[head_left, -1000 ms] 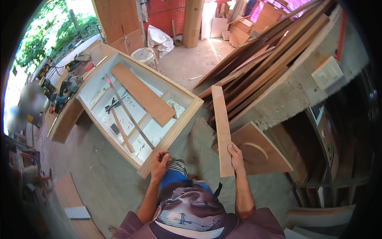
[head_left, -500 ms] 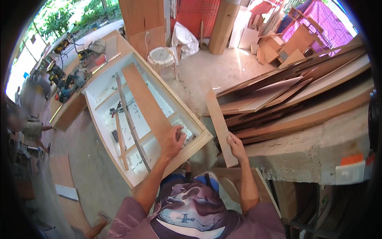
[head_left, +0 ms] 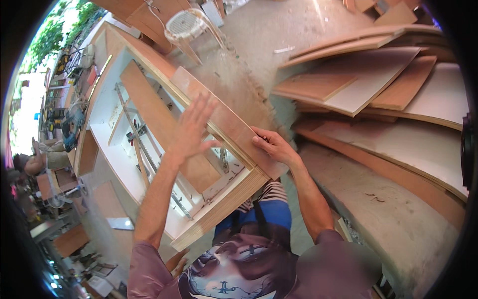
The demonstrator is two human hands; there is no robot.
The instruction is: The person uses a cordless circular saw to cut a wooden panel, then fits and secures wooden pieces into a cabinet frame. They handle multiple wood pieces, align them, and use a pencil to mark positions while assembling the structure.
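My right hand [head_left: 274, 145] grips the near end of a plywood strip [head_left: 238, 133], thumb on top. The strip lies along the right long edge of an open wooden box frame [head_left: 224, 204] with a white interior. My left hand [head_left: 193, 124] is open with fingers spread, above that same edge and close to the strip's left side; whether it touches is unclear. A wider brown board [head_left: 149, 107] lies lengthwise inside the box, partly hidden by my left forearm. Beside it are a long metal bar [head_left: 178, 203] and a clamp [head_left: 134, 135].
Stacked plywood sheets [head_left: 343, 89] jut in from the right above a concrete ledge [head_left: 358, 194]. A white plastic stool [head_left: 188, 26] stands beyond the box. Power tools [head_left: 72, 124] sit on a bench at left. A seated person [head_left: 37, 162] is at far left.
My right hand has brought the plywood strip left onto the box's edge. My left hand has come off the inner board and opened. The view has turned and moved closer to the box.
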